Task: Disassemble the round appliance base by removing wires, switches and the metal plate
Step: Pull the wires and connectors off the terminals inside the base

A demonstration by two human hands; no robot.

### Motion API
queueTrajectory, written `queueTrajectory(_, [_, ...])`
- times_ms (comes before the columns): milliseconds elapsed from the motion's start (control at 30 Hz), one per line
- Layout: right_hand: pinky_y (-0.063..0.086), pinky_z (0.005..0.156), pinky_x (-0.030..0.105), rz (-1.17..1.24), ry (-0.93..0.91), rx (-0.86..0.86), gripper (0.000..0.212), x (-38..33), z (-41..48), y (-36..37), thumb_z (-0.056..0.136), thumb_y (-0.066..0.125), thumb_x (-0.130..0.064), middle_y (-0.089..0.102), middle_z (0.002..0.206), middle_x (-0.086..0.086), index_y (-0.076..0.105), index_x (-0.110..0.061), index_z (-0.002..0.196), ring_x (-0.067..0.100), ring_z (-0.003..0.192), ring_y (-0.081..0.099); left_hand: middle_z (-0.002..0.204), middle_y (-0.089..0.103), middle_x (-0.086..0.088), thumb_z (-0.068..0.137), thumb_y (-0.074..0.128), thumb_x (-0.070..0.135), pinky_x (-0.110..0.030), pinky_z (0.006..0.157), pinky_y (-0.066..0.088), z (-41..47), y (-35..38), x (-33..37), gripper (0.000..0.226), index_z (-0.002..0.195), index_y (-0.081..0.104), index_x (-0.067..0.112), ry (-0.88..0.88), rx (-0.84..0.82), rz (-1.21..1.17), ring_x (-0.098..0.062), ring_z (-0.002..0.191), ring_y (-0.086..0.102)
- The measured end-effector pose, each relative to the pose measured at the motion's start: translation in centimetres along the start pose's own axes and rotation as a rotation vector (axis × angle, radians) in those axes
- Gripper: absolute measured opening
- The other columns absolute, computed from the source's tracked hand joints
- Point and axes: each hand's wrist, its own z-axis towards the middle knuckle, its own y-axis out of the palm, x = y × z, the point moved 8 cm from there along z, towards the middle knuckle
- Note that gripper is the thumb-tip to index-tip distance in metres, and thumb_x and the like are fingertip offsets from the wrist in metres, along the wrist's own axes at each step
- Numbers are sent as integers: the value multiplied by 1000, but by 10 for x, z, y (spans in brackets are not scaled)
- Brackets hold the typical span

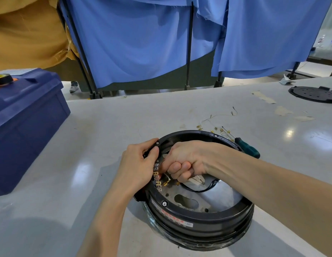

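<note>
Nearest the camera, the round appliance base [198,216] sat on the grey table [98,127], just right of centre. Its open side faced up and was tipped a little toward the viewer. Being a ring, it had no long axis. The metal plate [219,196] lay inside it as the floor.

At far left stood a blue box [26,117] with a tape roll [2,78] on its lid, well apart from the base. The left hand [139,164] gripped the base's left rim, fingers curled over the edge and thumb on top. Just inside that rim ran a row of brass terminals [157,180]. The right hand [187,160] reached down into the ring with its fingers curled tight, and it seemed to pinch a white wire [168,176] beside the terminals, though the fingertips were hidden.

Behind the base's far right rim lay a green-handled screwdriver [246,146], with loose wires [217,123] near it. A black disc [313,93] lay at the table's far right.
</note>
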Motion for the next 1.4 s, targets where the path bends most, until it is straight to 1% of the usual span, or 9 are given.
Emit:
queueTrajectory(233, [21, 28, 12, -142, 6, 0, 69, -3, -5, -1, 99, 42, -3, 38, 28, -9, 59, -10, 32, 4, 19, 33, 79, 74, -1, 96, 53, 22, -50, 69, 58, 0, 1, 2, 45, 81, 65, 62, -14, -32, -57, -28, 61, 69])
queueTrajectory(367, [23, 28, 12, -128, 3, 15, 55, -2, -8, -3, 99, 44, -3, 40, 30, -7, 60, -10, 47, 4, 20, 34, 78, 74, 9, 95, 54, 23, -42, 71, 58, 2, -1, -2, 30, 96, 70, 48, -16, -15, -41, -23, 68, 69])
queueTrajectory(467, [21, 27, 12, -101, 14, -13, 37, -1, -7, -1, 100, 43, -3, 38, 30, -7, 51, -6, 64, 4, 20, 32, 83, 75, 8, 95, 55, 24, -49, 72, 58, 1, 0, -3, 27, 97, 68, 47, -20, -24, -64, -24, 66, 70])
queueTrajectory(633, [13, 28, 12, 22, 16, -43, 49, 2, -1, 1, 98, 45, -1, 32, 31, -5, 58, -3, 50, 1, 21, 23, 87, 75, 5, 95, 54, 24, -50, 79, 56, 1, 0, -1, 39, 93, 61, 63, 1, -23, -44, -25, 80, 71])
queueTrajectory(733, [17, 28, 11, -93, -22, 16, 35, 2, -3, -4, 97, 52, -4, 36, 34, -4, 60, -2, 63, 2, 23, 25, 91, 75, 10, 95, 55, 24, -51, 80, 56, 2, 2, -8, 28, 101, 68, 48, -54, -43, -101, -28, 77, 71])
queueTrajectory(833, [19, 31, 12, -275, -60, 89, 20, -2, -6, -8, 95, 57, -7, 43, 39, -1, 61, -3, 76, 5, 26, 27, 107, 72, 15, 94, 58, 27, -38, 98, 49, 2, 0, -8, 25, 116, 66, 36, -71, -27, -65, -9, 106, 65])
queueTrajectory(933, [21, 31, 11, -392, -78, 131, 5, -8, -11, -10, 91, 60, -2, 50, 42, 3, 63, 0, 88, 7, 27, 29, 121, 67, 5, 85, 62, 46, -31, 101, 45, 2, -5, -11, 48, 129, 59, 26, -111, -16, 24, -7, 115, 60])
queueTrajectory(1133, [17, 30, 9, -375, 50, 37, 28, -7, -10, 0, 95, 42, 3, 47, 39, 2, 50, -3, 69, 4, 23, 26, 73, 73, 3, 91, 56, 39, -35, 75, 53, -1, -2, -6, 18, 83, 72, 34, -58, -72, 115, -15, 79, 68])
queueTrajectory(1400, [19, 35, 5, -509, 152, 313, 33, -2, -4, -10, 91, 39, 0, 35, 29, 4, 49, -2, 60, 7, 20, 20, 74, 70, -12, 96, 50, 33, -45, 78, 52, 0, -1, -4, 26, 91, 71, 17, 29, -100, 126, -33, 82, 65])
